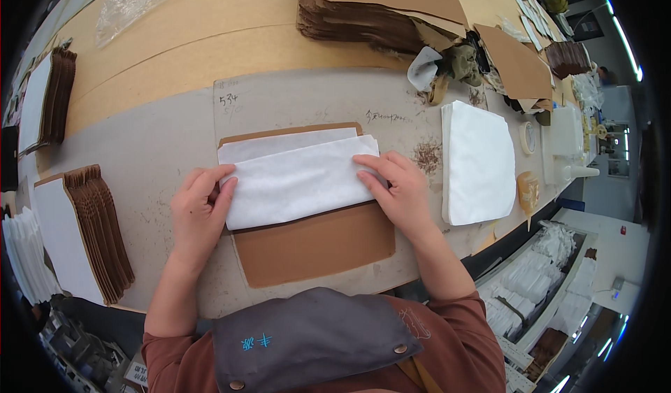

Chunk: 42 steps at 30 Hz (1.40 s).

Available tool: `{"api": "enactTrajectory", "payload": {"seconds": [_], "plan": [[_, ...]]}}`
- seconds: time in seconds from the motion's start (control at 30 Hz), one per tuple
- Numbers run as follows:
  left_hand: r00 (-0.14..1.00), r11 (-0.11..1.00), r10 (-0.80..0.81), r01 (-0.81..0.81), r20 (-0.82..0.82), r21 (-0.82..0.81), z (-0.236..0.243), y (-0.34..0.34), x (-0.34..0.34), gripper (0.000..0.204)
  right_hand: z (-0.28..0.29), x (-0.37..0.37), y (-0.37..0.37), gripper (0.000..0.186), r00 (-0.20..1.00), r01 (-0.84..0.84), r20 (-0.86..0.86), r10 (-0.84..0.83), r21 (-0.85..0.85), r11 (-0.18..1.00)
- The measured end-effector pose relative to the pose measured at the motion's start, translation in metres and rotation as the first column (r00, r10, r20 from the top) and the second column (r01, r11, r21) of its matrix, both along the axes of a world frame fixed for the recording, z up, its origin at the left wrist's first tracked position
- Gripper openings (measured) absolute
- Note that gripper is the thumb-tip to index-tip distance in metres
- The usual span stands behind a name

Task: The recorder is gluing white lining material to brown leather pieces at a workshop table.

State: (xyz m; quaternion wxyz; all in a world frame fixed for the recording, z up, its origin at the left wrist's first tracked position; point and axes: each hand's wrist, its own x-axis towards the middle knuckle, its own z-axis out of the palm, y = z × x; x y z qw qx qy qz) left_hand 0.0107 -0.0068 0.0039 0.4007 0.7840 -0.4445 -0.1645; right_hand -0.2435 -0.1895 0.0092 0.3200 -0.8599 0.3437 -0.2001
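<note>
A brown leather-like panel (pixel 318 256) lies on the grey work surface in front of me. Over its far half rests a white fabric-like sheet (pixel 300 191), and a strip of a second white layer (pixel 279 145) shows past its far edge. At the left end, my left hand (pixel 199 208) pinches the upper sheet between thumb and fingers. The opposite end is gripped likewise by my right hand (pixel 398 187), close to the far right corner. The sheet's near edge crosses the middle of the panel, a dark line running along it.
To the right lie a stack of white sheets (pixel 479 166), a tape roll (pixel 528 138) and an amber glue bottle (pixel 528 190). Brown panels with white faces (pixel 84 236) are stacked at left. A thick brown pile (pixel 381 8) stands at the back. Clear plastic (pixel 133 1) lies far left.
</note>
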Motion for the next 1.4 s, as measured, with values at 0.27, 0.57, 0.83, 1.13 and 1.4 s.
{"api": "enactTrajectory", "payload": {"seconds": [0.27, 0.57, 0.83, 1.13, 1.4], "plan": [[0.996, 1.000, -0.009, 0.010, 0.089, -0.014, -0.001, 0.002, 0.002, 0.017, -0.001, 0.002, -0.002, 0.022, 0.997, 0.007, -0.071, -0.005, 0.021, 1.000], [0.991, 1.000, -0.009, 0.013, 0.133, -0.026, -0.002, 0.005, 0.001, 0.016, 0.003, 0.003, 0.002, 0.023, 0.998, 0.022, -0.058, -0.019, 0.054, 0.998], [0.988, 1.000, 0.017, -0.018, 0.155, 0.006, -0.005, 0.003, 0.000, 0.013, 0.011, 0.003, 0.004, 0.022, 0.997, 0.037, -0.063, -0.037, 0.002, 0.999], [0.854, 0.959, -0.191, 0.267, 0.484, -0.092, 0.024, -0.026, -0.009, 0.026, 0.006, -0.002, 0.002, 0.026, 0.995, -0.029, -0.101, 0.020, -0.089, 0.996], [0.790, 0.825, -0.547, 0.566, 0.279, 0.015, 0.015, -0.111, -0.037, 0.039, 0.003, -0.005, 0.003, 0.029, 0.997, -0.067, -0.057, 0.055, -0.241, 0.968]]}}
